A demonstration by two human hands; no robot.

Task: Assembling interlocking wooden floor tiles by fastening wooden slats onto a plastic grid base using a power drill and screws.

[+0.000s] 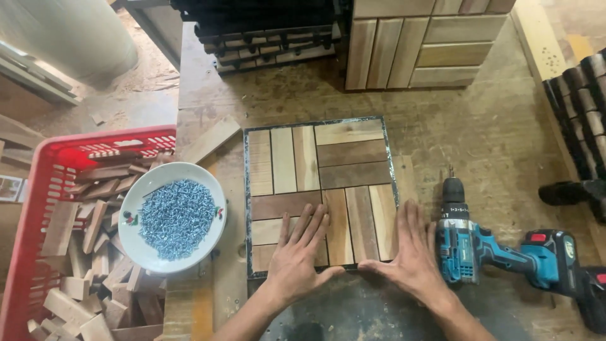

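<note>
wooden slat tile (320, 189) under flat left hand (297, 256), right hand (410, 252).

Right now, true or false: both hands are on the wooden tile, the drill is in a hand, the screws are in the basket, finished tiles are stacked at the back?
1. Both hands, left hand and right hand, lie flat on the slatted wooden tile. True.
2. The right hand holds the blue drill. False: the drill lies on the bench beside that hand.
3. The screws are in the red basket. False: they fill a white dish; the basket holds wood offcuts.
4. More tiles stand at the far edge of the bench. True.
</note>
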